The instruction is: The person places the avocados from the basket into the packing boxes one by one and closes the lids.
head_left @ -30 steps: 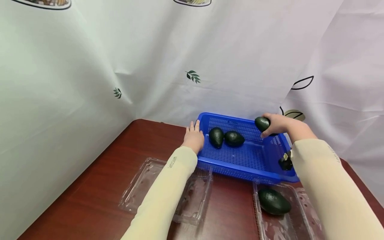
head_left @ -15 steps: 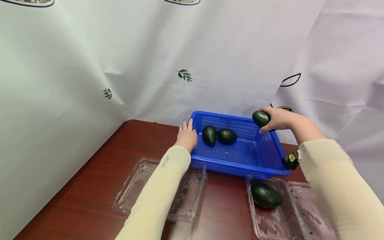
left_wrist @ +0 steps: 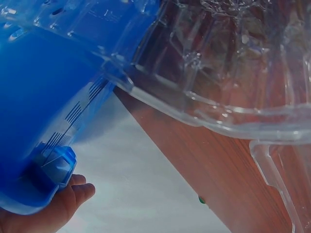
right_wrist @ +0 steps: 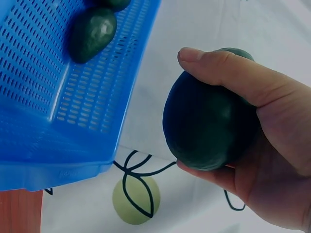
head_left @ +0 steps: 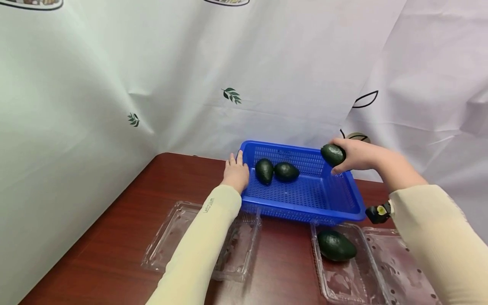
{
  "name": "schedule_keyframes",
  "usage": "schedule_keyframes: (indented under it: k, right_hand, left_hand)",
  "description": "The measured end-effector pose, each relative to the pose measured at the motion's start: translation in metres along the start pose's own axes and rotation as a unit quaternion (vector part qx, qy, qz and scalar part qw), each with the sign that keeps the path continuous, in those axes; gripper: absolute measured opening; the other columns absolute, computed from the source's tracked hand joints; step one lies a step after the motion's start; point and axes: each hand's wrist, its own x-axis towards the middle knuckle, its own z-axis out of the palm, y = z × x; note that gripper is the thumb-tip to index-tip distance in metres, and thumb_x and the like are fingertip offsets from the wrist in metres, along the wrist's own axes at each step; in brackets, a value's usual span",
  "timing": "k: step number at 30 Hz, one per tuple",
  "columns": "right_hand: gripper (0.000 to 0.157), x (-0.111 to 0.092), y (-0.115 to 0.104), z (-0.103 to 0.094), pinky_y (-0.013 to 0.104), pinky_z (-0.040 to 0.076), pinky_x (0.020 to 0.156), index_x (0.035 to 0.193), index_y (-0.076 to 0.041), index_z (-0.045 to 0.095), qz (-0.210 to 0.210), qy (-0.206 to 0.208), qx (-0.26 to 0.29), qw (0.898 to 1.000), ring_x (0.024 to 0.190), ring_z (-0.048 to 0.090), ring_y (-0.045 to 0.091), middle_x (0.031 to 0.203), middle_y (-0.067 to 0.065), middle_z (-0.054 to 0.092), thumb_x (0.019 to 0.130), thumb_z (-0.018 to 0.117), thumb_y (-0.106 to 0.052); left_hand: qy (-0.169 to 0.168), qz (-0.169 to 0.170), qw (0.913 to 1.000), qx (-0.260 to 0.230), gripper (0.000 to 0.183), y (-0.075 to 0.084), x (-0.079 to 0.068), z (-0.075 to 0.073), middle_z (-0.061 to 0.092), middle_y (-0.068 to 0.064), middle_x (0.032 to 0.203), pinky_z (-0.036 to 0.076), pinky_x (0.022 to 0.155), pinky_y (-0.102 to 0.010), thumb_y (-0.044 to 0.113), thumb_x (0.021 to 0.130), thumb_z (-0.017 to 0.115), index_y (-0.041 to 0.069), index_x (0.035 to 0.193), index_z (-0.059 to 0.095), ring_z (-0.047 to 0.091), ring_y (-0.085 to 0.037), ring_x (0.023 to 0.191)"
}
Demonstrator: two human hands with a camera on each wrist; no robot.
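In the head view a blue plastic basket [head_left: 305, 210] stands at the back of the table, holding two dark green avocados [head_left: 264, 171]. My left hand [head_left: 235, 174] rests on its left rim with fingers fairly straight; the thumb is hidden. The left wrist view has part of this hand [left_wrist: 58, 204] behind the basket's rim. Above the basket's back right corner, my right hand [head_left: 356, 156] grips another avocado [head_left: 333, 155], thumb on one side and fingers on the other, as the right wrist view also shows [right_wrist: 214, 116]. A further avocado [head_left: 337, 245] lies in a clear plastic clamshell container [head_left: 343, 292] at front right.
A second clear clamshell container [head_left: 160, 250] stands open at front left, partly under my left sleeve [head_left: 202, 245]. The right container's lid [head_left: 400, 262] lies folded out. A white printed cloth [head_left: 190, 63] hangs behind the reddish-brown table [head_left: 126, 203].
The head view has turned slightly right. My right hand, still gripping the avocado, has shifted a little rightward relative to the basket. My left hand stays on the rim.
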Motion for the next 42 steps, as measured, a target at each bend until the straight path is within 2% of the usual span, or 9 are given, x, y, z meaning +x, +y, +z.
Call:
schedule_keyframes:
  k: [12, 22, 30, 42]
  right_hand:
    - [0.071, -0.009, -0.007, 0.0, 0.039, 0.047, 0.068, 0.126, -0.003, 0.046, -0.006, -0.009, -0.004, 1.0, 0.088, 0.055, 0.025, 0.109, 0.014, 0.056, 0.071, 0.079, -0.032]
    - [0.073, -0.021, -0.011, 0.002, 0.039, 0.047, 0.07, 0.127, -0.003, 0.047, -0.015, -0.004, -0.013, 1.0, 0.09, 0.055, 0.024, 0.11, 0.013, 0.056, 0.068, 0.081, -0.032]
    - [0.068, -0.032, -0.015, 0.004, 0.037, 0.047, 0.07, 0.125, -0.008, 0.049, -0.012, -0.009, -0.002, 1.0, 0.089, 0.056, 0.022, 0.111, 0.011, 0.056, 0.069, 0.082, -0.029]
    - [0.064, -0.042, -0.017, 0.009, 0.037, 0.045, 0.072, 0.121, -0.009, 0.052, -0.04, 0.001, -0.028, 0.999, 0.09, 0.055, 0.022, 0.111, 0.011, 0.055, 0.067, 0.082, -0.026]
  left_hand:
    - [0.006, -0.002, 1.0, -0.004, 0.051, 0.001, 0.002, 0.002, -0.004, -0.017, 0.153, 0.011, 0.11, -0.048, 0.018, 0.1, 0.042, 0.014, 0.148, 0.025, 0.001, -0.041, 0.138]
    - [0.01, -0.001, 0.9999, 0.005, 0.048, 0.001, 0.001, 0.002, -0.004, -0.017, 0.153, 0.013, 0.11, -0.048, 0.019, 0.1, 0.041, 0.013, 0.146, 0.03, 0.004, -0.042, 0.137]
    - [0.0, -0.002, 1.0, -0.009, 0.046, 0.001, 0.001, 0.0, -0.006, -0.016, 0.154, 0.011, 0.111, -0.047, 0.019, 0.102, 0.033, 0.009, 0.146, 0.028, 0.001, -0.041, 0.138]
    - [-0.002, -0.009, 0.9998, -0.017, 0.046, 0.0, 0.006, 0.002, -0.007, -0.015, 0.154, 0.012, 0.11, -0.049, 0.02, 0.102, 0.034, 0.009, 0.147, 0.028, 0.002, -0.042, 0.137]
